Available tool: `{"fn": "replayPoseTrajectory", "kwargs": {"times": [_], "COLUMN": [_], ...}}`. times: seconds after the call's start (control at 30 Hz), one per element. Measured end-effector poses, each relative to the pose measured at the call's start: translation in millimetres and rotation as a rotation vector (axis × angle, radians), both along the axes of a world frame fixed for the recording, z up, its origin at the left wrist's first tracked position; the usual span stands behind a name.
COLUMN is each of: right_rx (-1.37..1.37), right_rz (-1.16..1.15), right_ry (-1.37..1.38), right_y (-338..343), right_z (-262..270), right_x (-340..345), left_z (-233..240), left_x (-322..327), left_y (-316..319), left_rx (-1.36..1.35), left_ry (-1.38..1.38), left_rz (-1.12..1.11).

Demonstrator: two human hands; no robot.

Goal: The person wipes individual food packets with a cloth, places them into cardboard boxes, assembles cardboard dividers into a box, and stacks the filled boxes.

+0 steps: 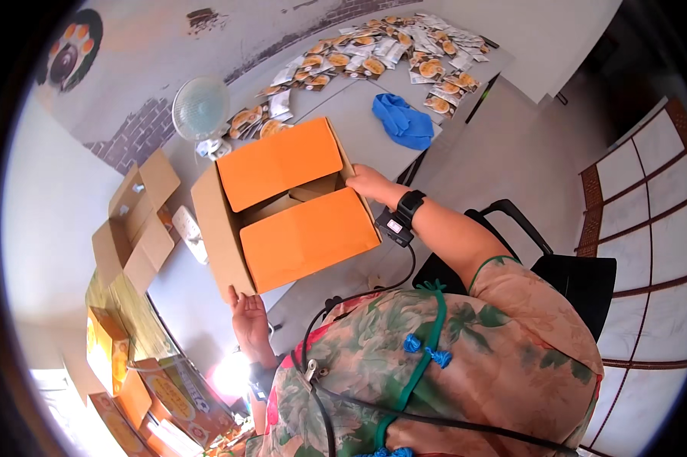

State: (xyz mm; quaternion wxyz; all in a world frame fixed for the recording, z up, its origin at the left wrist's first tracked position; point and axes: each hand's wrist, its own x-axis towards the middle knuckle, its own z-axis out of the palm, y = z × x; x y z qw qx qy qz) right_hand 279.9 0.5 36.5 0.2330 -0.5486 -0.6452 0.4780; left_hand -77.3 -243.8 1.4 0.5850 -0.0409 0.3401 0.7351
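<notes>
A cardboard box [310,243] with an orange outside is held up over the table's near part. Two of its orange flaps fold inward across the top and leave a gap between them; a plain brown flap [212,228] stands out on the left. My right hand [373,181] grips the box's right side near the gap, with its fingertips partly hidden. At the near left corner, my left hand [249,320] holds the edge, fingers against the cardboard. Through the gap, brown inner cardboard shows; the rest of the inside is hidden.
Many printed food sachets [372,65] spread over the grey table [343,117]. A blue cloth [403,121], a small fan [202,108], an open carton [139,220] and a white power strip [190,234] lie around. A black chair [574,285] stands right; printed cartons [178,394] sit lower left.
</notes>
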Motion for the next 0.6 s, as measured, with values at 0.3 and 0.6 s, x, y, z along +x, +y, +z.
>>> {"fn": "replayPoseTrajectory", "kwargs": {"times": [0.3,0.6], "right_rx": [0.031,0.006], "right_rz": [-0.001,0.033], "right_ry": [-0.221,-0.312], "right_y": [78.2,153.8], "right_z": [-28.7,-51.9], "right_x": [55.4,49.5], "left_z": [8.8,-3.7], "left_x": [66.4,97.6], "left_y": [43.2,79.4], "left_rx": [-0.242,-0.159], "left_ry": [0.371,2.131], "left_rz": [-0.438,-0.712]}}
